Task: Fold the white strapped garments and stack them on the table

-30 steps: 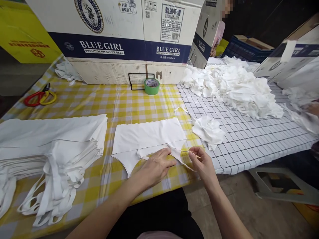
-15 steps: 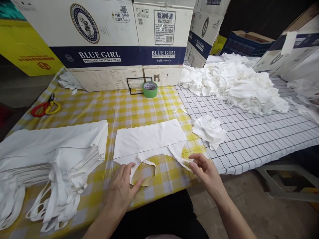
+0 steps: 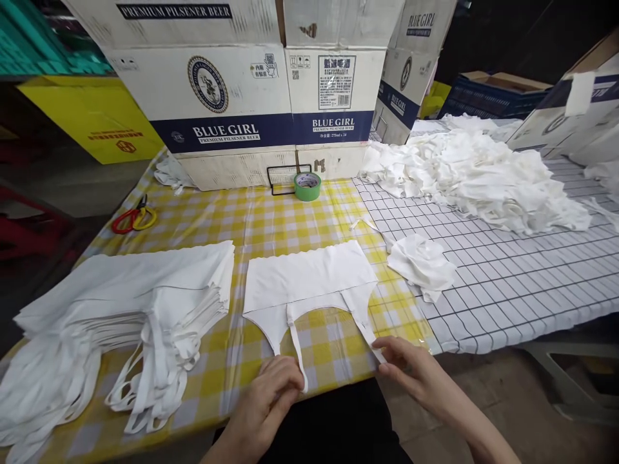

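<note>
A white fabric garment piece [image 3: 309, 280] lies flat on the yellow checked tablecloth [image 3: 271, 219], with two thin straps running toward me. My left hand [image 3: 273, 393] pinches the end of the left strap at the table's near edge. My right hand [image 3: 411, 367] pinches the end of the right strap, pulling it straight. A tall stack of the same white pieces [image 3: 130, 303] lies to the left, straps hanging over the edge. A small crumpled white piece [image 3: 422, 264] rests to the right of the flat one.
Blue Girl cartons [image 3: 251, 103] stand along the back. Green tape roll [image 3: 307, 185] sits before them, and red and yellow scissors [image 3: 129, 218] lie at far left. A large heap of white fabric [image 3: 478, 171] covers the white grid cloth [image 3: 507, 283] on the right.
Both hands have drawn back toward the table's near edge, pulling the two straps out straight. The view has tilted up and shifted left.
</note>
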Motion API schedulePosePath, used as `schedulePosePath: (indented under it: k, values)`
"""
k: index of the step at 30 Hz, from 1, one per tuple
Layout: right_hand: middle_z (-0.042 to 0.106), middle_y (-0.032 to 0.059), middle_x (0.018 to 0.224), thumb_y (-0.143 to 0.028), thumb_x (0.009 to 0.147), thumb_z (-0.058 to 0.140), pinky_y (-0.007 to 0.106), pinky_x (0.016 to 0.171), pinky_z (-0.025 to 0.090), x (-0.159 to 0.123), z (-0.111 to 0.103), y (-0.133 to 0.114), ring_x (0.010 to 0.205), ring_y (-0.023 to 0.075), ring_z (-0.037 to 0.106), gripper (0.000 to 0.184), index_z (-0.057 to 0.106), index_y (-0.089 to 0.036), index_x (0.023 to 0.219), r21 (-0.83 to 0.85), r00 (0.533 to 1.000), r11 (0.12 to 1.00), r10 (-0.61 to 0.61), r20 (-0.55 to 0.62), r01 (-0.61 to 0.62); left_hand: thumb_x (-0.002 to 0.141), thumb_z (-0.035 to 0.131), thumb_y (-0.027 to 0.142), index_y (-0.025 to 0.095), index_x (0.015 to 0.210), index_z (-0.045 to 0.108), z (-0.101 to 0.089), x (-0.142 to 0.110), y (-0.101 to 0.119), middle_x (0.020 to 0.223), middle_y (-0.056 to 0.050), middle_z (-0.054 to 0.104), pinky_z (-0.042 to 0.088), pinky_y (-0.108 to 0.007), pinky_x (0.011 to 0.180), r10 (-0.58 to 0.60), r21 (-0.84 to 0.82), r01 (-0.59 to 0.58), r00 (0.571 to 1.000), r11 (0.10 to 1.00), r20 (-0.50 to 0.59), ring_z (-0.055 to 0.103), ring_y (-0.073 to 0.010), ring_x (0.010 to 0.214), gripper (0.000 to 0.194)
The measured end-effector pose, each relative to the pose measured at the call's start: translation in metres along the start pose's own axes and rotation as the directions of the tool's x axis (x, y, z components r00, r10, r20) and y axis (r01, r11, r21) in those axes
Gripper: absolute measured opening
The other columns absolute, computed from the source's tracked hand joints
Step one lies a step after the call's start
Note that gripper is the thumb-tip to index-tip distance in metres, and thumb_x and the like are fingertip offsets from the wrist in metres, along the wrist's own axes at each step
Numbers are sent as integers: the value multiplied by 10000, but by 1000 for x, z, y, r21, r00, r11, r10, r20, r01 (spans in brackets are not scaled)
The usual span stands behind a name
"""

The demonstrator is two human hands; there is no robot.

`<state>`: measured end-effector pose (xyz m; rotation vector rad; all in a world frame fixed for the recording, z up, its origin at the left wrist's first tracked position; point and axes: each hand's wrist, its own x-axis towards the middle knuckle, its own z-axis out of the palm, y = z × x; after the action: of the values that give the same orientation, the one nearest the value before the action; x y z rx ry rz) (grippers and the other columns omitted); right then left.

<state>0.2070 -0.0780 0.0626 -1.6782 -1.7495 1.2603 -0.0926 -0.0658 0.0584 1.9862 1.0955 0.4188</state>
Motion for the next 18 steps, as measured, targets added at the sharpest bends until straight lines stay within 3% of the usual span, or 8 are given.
schedulePosePath:
  k: [2,5,7,11,16,18]
  values:
    - [556,9,760,-400,854,493,266,622,418,-2,-2,2,700,163,519,244,579,-249,1025,78,999,996,31,41,-34,858,449,250,245,968,532,-1,-14,-7,863,-30,613,447,-350,892,-70,-49,69,997,996,-26,559,-190,947,138]
    - [585,20,825,-416,848,504,282,677,441,-6,-7,4,771,178,541,267,588,-248,1039,204,991,975,67,119,-91,770,573,278,300,1193,460,6,-34,-21,860,-7,653,380,-414,1007,-83,25,87,987,996,-141,553,-222,1058,438]
    - [605,38,927,-421,838,522,312,763,453,-10,-12,3,869,201,556,302,585,-252,1081,277,983,952,89,162,-132,745,596,270,318,1205,467,13,-46,-30,907,-1,671,375,-405,1022,17,134,12,977,991,-211,543,-223,1097,480]
    - [567,64,1161,-428,833,526,359,906,423,-22,-22,-3,1071,236,512,383,555,-277,1184,356,958,908,134,253,-221,735,598,214,306,1134,542,28,-62,-44,1087,-5,647,384,-380,1026,297,395,-189,926,899,-232,529,-214,1130,413]
    - [619,71,1089,-437,816,539,384,867,450,-37,-29,1,1003,246,561,456,506,-321,1256,247,932,944,129,338,-220,744,533,96,257,1148,561,49,-77,-57,1168,-47,611,399,-389,1009,457,656,-242,871,715,-177,474,-239,1192,436]
    - [588,69,1176,-427,803,561,383,853,457,-41,-34,5,1021,255,558,469,495,-348,1260,187,929,967,98,358,-174,757,512,86,264,1194,526,53,-84,-57,1206,-56,588,408,-401,995,471,710,-238,870,663,-147,463,-247,1202,472]
